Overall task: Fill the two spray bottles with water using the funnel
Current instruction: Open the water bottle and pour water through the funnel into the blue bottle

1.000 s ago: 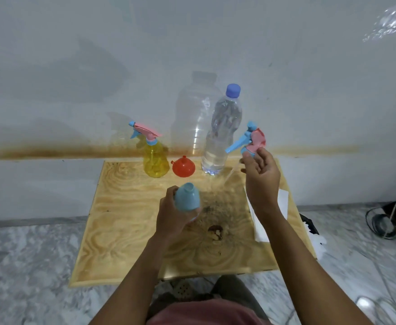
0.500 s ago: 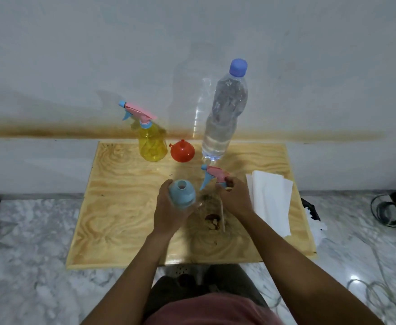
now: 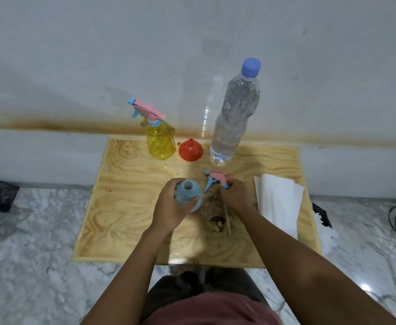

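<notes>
You are sitting at a low plywood board (image 3: 126, 207) with swirling grain and a dark stain near its middle, laid on a grey-veined marble floor (image 3: 28, 242) against a pale wall (image 3: 75, 55) that carries a rusty brown streak.

No brand, label or writing can be read on anything here.

Your left hand (image 3: 171, 207) is wrapped around the blue spray bottle (image 3: 188, 195), a rounded matte plastic body with its round neck open towards you. Your right hand (image 3: 234, 195) is closed on the pink and blue trigger head (image 3: 217, 179), whose thin dip tube (image 3: 227, 220) lies along the wood just beside the stain.

At the back edge stands the yellow spray bottle (image 3: 160, 145), translucent, its own pink and blue trigger screwed on. Just right of it the red funnel (image 3: 190, 150) sits mouth down, spout up. Next stands the tall clear water bottle (image 3: 234, 118) with ribbed sides and a blue cap. A folded white paper towel (image 3: 278, 200) lies at your right.

Compared with half a second ago, the trigger head lies a little further from the blue bottle, and both hands keep their grips.
</notes>
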Tool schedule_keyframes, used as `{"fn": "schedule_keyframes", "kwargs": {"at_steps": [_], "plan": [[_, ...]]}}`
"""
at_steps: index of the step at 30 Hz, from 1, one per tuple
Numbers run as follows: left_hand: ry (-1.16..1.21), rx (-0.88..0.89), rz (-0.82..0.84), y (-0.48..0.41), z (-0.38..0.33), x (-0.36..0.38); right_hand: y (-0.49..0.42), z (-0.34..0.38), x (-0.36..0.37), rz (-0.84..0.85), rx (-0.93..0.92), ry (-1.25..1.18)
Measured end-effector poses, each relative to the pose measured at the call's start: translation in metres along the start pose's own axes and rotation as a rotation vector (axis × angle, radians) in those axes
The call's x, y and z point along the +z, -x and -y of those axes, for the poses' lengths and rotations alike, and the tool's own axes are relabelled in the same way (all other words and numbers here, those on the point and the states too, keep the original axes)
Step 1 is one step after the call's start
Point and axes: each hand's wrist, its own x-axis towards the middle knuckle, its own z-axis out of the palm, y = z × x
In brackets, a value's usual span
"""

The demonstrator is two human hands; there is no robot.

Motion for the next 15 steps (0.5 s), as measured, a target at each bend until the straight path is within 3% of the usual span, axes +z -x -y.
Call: {"fn": "schedule_keyframes", "kwargs": {"at_steps": [15], "plan": [[-0.021, -0.045, 0.031, -0.003, -0.005, -0.003, 0.001, 0.009, -0.034, -0.053, -0.018, 0.03]]}}
